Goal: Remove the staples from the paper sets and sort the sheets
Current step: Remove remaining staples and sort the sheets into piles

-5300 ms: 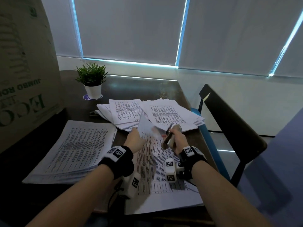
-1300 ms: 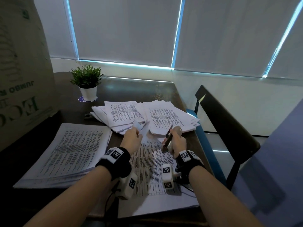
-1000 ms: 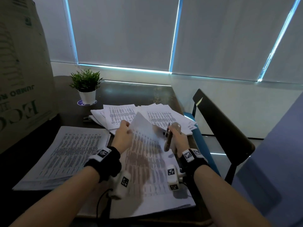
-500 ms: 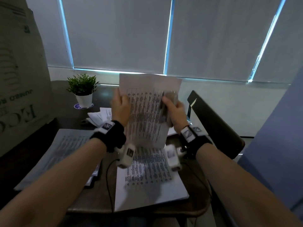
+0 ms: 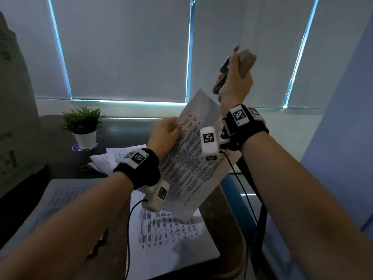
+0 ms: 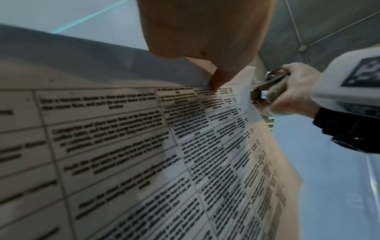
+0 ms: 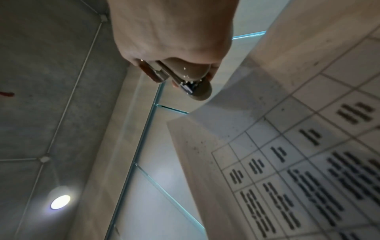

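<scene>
My left hand (image 5: 166, 131) pinches the top edge of a printed sheet (image 5: 189, 164) and holds it tilted in the air above the table. In the left wrist view the thumb presses the sheet (image 6: 144, 154) near its upper edge. My right hand (image 5: 235, 83) is raised high above the sheet and grips a metal staple remover (image 5: 245, 62), seen end-on in the right wrist view as the staple remover (image 7: 185, 81). More printed sheets (image 5: 169, 235) lie flat on the table below.
A stack of printed paper (image 5: 66, 197) lies at the left, loose sheets (image 5: 113, 158) farther back. A small potted plant (image 5: 82, 126) stands at the back left, a large cardboard box (image 5: 14, 118) at the far left. A dark chair (image 5: 248, 178) stands to the right.
The sheet was lifted off the table with both hands. The right hand has since let go of it and risen with the staple remover; the left hand has tilted and lowered the sheet.
</scene>
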A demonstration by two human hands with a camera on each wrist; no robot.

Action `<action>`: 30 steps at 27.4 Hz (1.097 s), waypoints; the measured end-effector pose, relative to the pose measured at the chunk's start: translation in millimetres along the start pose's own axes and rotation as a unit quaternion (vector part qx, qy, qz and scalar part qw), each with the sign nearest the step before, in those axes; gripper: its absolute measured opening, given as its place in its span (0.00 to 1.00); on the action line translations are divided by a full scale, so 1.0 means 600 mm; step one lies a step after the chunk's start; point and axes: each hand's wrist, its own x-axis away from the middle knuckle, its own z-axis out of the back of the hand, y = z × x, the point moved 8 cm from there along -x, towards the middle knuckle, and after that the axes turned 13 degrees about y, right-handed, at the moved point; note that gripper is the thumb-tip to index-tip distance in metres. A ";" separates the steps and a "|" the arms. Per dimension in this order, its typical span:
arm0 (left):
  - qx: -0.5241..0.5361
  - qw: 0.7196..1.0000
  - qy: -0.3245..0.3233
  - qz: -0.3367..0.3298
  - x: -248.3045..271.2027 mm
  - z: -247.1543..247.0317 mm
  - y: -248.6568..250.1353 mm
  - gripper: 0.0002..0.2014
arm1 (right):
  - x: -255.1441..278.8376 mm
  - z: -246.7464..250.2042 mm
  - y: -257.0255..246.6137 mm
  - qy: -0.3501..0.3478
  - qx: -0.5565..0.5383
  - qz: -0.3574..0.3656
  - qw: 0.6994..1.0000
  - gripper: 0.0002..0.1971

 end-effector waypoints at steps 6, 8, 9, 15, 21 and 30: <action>0.011 0.999 -0.025 -0.026 -0.007 -0.036 0.045 0.22 | -0.002 -0.016 0.016 -0.073 0.030 -0.042 0.996 0.19; 0.017 0.999 -0.034 -0.036 -0.009 -0.051 0.054 0.22 | -0.001 -0.019 0.017 -0.086 0.024 -0.047 0.995 0.19; 0.016 0.999 -0.032 -0.039 -0.010 -0.056 0.057 0.22 | -0.001 -0.019 0.014 -0.085 0.026 -0.043 0.995 0.19; 0.005 0.997 -0.046 -0.067 -0.003 -0.079 0.074 0.22 | -0.018 -0.007 0.022 -0.064 0.076 -0.026 0.995 0.22; -0.006 0.975 -0.208 0.082 0.075 -0.122 -0.069 0.10 | -0.054 0.033 0.062 -0.007 0.046 -0.038 0.998 0.19; -0.130 0.918 -0.162 0.338 0.069 -0.155 -0.260 0.16 | 0.001 0.218 0.349 0.083 0.135 -0.261 0.952 0.20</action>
